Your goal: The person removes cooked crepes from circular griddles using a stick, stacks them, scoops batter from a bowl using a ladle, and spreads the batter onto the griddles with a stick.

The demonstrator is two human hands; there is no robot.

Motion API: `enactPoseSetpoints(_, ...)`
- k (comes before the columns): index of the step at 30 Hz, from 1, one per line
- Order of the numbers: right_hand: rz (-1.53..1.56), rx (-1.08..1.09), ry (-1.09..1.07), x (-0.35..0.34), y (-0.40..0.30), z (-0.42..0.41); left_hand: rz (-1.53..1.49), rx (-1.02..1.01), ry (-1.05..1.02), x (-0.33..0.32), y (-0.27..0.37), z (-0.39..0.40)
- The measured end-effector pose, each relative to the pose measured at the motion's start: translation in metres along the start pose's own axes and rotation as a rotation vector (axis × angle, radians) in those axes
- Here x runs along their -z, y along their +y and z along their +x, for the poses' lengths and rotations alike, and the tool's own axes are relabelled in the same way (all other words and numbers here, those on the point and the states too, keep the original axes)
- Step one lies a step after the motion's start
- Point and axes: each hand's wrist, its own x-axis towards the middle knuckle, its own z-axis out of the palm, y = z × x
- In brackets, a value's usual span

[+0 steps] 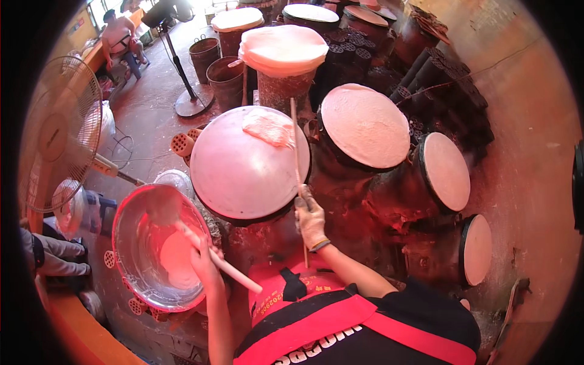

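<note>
My bare left hand [205,262] grips the pale handle of a ladle or paddle [239,277], whose blurred head is over a large metal basin [132,255]. Pinkish-looking batter [179,260] lies in the basin. In a light glove, my right hand [311,218] holds a long thin wooden stick [295,137], which reaches up along the right side of a round flat griddle [237,182]. On the griddle's far part rests an uneven patch of batter or dough [268,127], close to the stick.
Further griddles covered with pale thin rounds [365,125] curve away to my right. Behind the near griddle, a stack of pale flatbreads [284,48] tops a drum. Perforated coal briquettes [429,68] are piled at right. A fan [59,132] stands left; a seated person [119,39] is beyond.
</note>
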Motion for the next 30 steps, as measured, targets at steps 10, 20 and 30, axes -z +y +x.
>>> enactPoseSetpoints(10,-0.098,-0.103,-0.224,-0.101,-0.032,0.058,-0.311,0.257,0.152,0.046,-0.009,-0.048)
enactPoseSetpoints(20,-0.020,-0.238,-0.163,-0.017,-0.050,0.017,-0.466,0.351,0.148,0.051,-0.002,-0.055)
enactPoseSetpoints(30,-0.225,-0.374,-0.755,-0.035,-0.098,0.046,-0.609,0.291,0.214,0.015,-0.023,-0.070)
